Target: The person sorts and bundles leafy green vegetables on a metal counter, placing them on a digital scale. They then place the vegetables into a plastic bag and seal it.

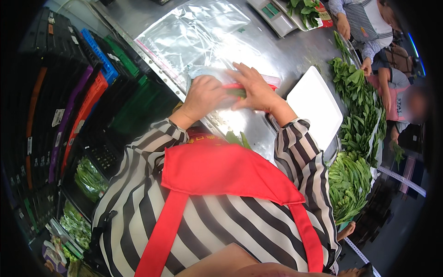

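Observation:
A clear plastic bag [235,92] with red edging and leafy greens inside lies on the steel worktop, just in front of me. My left hand [205,93], blurred, has its fingers curled over the bag's left end. My right hand [258,91] spans the bag's right part with fingers spread and thumb apart; whether it grips the film is unclear. Beyond both hands, a stack of flat clear plastic bags [193,34] covers part of the worktop. A white plastic tray [316,104] stands tilted beside my right forearm. Loose leaves [238,139] lie near my red apron.
A scale [273,15] holding greens stands at the far side. Piles of leafy greens [361,128] line the right edge, where co-workers' hands [367,65] handle leaves. Stacked plastic crates [65,100] rise at the left, with bagged greens [90,178] in crates below.

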A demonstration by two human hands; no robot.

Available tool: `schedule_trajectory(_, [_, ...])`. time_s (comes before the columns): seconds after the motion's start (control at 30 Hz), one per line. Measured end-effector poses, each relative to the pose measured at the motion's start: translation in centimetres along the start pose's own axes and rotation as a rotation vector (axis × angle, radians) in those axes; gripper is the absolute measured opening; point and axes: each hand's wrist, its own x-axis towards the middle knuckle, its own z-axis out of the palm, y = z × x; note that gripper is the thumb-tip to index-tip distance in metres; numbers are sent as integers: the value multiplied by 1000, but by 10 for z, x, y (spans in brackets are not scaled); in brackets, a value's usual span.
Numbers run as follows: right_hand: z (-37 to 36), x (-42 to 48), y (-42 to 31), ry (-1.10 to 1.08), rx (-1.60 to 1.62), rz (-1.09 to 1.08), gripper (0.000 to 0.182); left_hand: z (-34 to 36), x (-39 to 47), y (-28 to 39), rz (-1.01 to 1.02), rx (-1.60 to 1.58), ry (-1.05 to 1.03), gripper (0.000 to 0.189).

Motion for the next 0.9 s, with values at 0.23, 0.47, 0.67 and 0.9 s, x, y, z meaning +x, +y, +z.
schedule_trajectory(0.23, [21, 28, -8, -89, -170, 8, 108, 3, 3, 1, 35, 33, 9, 9])
schedule_trajectory(0.47, [13, 40, -19, -235, -58, 82, 100, 6, 0, 4, -63, 11, 45, 11])
schedule_trajectory(0.67, [27, 35, -17, -87, -205, -53, 103, 8, -6, 1, -38, -13, 40, 12])
schedule_trajectory(0.9, [24, 40, -25, -99, -107, -66, 90, -1, -10, 1, -58, -6, 70, 12])
